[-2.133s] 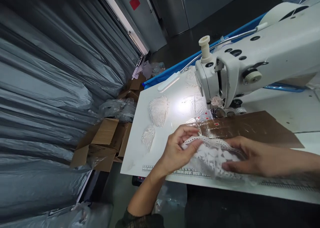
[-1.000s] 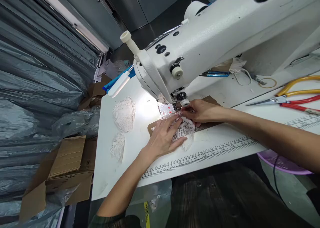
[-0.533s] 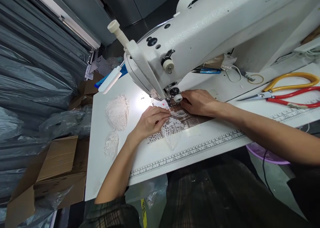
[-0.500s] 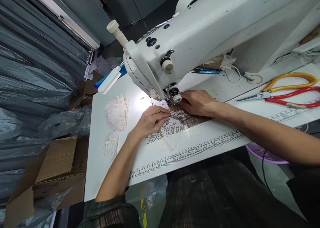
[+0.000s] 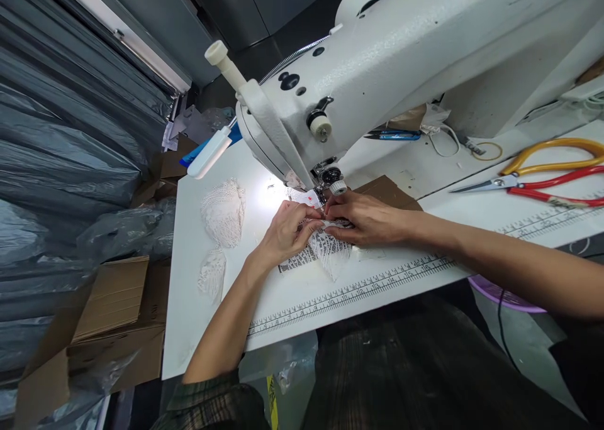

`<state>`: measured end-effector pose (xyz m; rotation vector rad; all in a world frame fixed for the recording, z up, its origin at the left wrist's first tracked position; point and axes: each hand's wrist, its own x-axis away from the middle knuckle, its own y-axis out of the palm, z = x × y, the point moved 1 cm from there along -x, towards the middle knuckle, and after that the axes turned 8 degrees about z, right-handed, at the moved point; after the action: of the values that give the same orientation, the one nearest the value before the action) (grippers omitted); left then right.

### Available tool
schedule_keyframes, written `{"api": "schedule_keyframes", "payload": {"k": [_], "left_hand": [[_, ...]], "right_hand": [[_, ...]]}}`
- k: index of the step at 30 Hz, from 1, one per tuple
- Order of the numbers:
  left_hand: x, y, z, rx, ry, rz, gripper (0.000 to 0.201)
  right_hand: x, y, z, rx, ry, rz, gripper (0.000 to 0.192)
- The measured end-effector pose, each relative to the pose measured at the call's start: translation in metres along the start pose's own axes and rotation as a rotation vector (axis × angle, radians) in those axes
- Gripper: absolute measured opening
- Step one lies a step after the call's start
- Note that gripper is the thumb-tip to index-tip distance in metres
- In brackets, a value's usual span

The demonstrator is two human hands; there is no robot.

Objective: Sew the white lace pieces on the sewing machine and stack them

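A piece of white lace (image 5: 331,254) lies on the sewing table, just in front of the needle area of a white sewing machine (image 5: 377,71). My left hand (image 5: 289,230) pinches the lace edge between thumb and fingertips, left of the presser foot (image 5: 321,197). From the right, my right hand (image 5: 365,219) closes its thumb and fingers on the same lace, its fingertips almost meeting the left ones. A white piece with a red mark (image 5: 309,198) sits by the foot. Behind my right hand a brown flat sheet (image 5: 389,194) shows. My fingers partly hide the lace edge.
Two more lace pieces, a large one (image 5: 224,213) and a small one (image 5: 212,274), lie on the left. Scissors with yellow and red handles (image 5: 542,178) lie on the right. A printed ruler (image 5: 358,292) runs along the front edge. Cardboard boxes (image 5: 113,298) stand on the left.
My right hand has come off the brown sheet beside the foot, moved slightly nearer me and now pinches the lace. My left thumb and fingers have drawn together. The brown sheet has shifted back and right.
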<state>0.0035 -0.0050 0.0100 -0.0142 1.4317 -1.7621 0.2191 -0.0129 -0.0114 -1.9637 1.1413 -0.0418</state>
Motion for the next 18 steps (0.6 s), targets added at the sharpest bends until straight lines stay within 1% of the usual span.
{"api": "schedule_keyframes", "payload": {"k": [2,4,7,9,11,13,15,17,18], "left_hand": [[0.002,-0.005,0.001,0.061,-0.083,-0.024,0.019],[0.005,-0.007,0.0,0.162,-0.215,-0.052,0.022],[0.01,-0.01,-0.001,0.347,-0.414,-0.039,0.026],[0.011,-0.013,0.0,0.452,-0.512,-0.035,0.031],[0.007,-0.019,0.001,0.493,-0.57,-0.085,0.033],[-0.003,-0.024,0.001,0.432,-0.573,-0.16,0.035],[-0.015,-0.025,-0.003,0.286,-0.524,-0.221,0.035],[-0.026,-0.019,-0.011,0.114,-0.43,-0.262,0.031],[-0.029,-0.014,-0.016,0.021,-0.372,-0.263,0.027]], "right_hand": [[0.0,0.002,0.001,-0.055,0.026,-0.003,0.026],[-0.001,0.0,0.001,-0.096,0.055,-0.009,0.024],[-0.003,-0.008,-0.002,-0.15,0.101,-0.035,0.018],[-0.003,-0.011,-0.007,-0.23,0.171,-0.077,0.015],[-0.003,-0.008,-0.012,-0.395,0.291,-0.157,0.015],[-0.005,0.0,-0.017,-0.579,0.447,-0.235,0.016],[-0.008,0.008,-0.021,-0.653,0.606,-0.268,0.017],[-0.011,0.011,-0.022,-0.57,0.699,-0.272,0.02],[-0.011,0.009,-0.022,-0.469,0.706,-0.262,0.023]]}}
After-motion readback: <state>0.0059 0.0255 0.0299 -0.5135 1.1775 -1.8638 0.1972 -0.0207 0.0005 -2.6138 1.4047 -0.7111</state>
